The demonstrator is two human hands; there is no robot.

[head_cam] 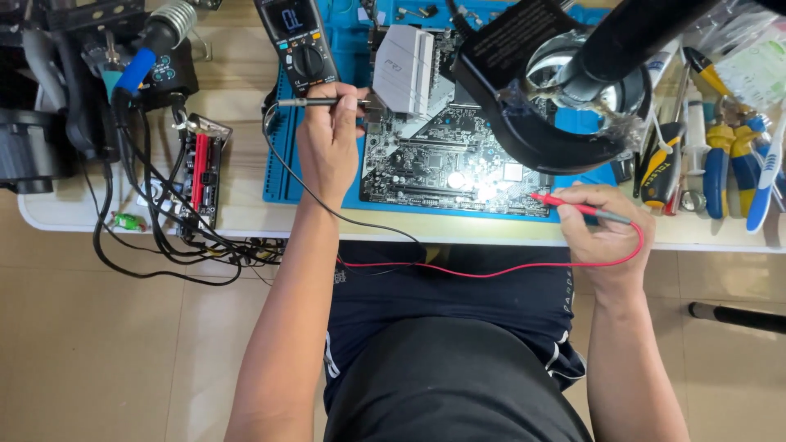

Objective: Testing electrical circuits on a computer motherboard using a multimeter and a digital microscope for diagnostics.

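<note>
- Left hand [329,146] pinches the black probe [315,103] at the board's [446,155] left edge; the probe lies level, long axis left-right, and which end is the tip cannot be told.
- Right hand [602,229] pinches the red probe [573,206] at the board's lower right corner, tip pointing left and slightly up.
- The board lies on a blue mat [282,164], a meter [299,45] above it.
- No container holds the pliers [720,155], loose at right.

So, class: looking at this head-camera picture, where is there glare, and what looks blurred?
Head view: glare whitens the lower middle of the circuit board; the magnifier lamp, close to the camera, is soft and dark; left hand, right hand and both probes are sharp; table edges bow slightly.
</note>
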